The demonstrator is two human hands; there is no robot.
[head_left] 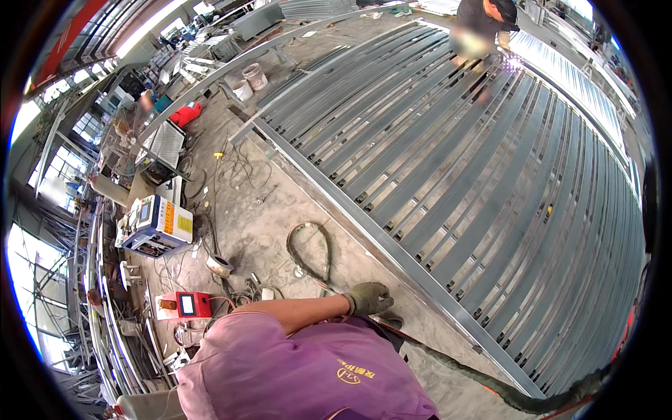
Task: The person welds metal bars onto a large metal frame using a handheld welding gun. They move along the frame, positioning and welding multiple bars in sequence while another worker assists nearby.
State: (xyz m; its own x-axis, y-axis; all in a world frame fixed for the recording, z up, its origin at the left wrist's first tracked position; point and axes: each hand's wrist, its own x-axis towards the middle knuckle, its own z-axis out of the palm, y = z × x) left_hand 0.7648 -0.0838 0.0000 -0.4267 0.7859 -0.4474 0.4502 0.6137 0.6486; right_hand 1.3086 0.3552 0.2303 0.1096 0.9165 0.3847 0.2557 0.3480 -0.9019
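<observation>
My left hand point(369, 299), in a grey-green work glove, is held in front of my body with the fingers curled. Whatever it may hold cannot be made out. Close by it runs a dark sheathed cable point(455, 365), which goes off to the lower right. On the concrete beyond the hand lies a loop of sheathed hose point(309, 225). To the right of the hand stretches a large frame of grey metal slats point(448, 210), its near rail point(420, 269) a short way off. My right hand does not show.
Another person point(483, 28) bends over the frame's far side, by a bright welding spark point(513, 63). At left stand a blue-and-white machine point(159, 225), a red box with a screen point(183, 305) and a tape roll point(219, 265). Two buckets point(255, 76) stand farther back.
</observation>
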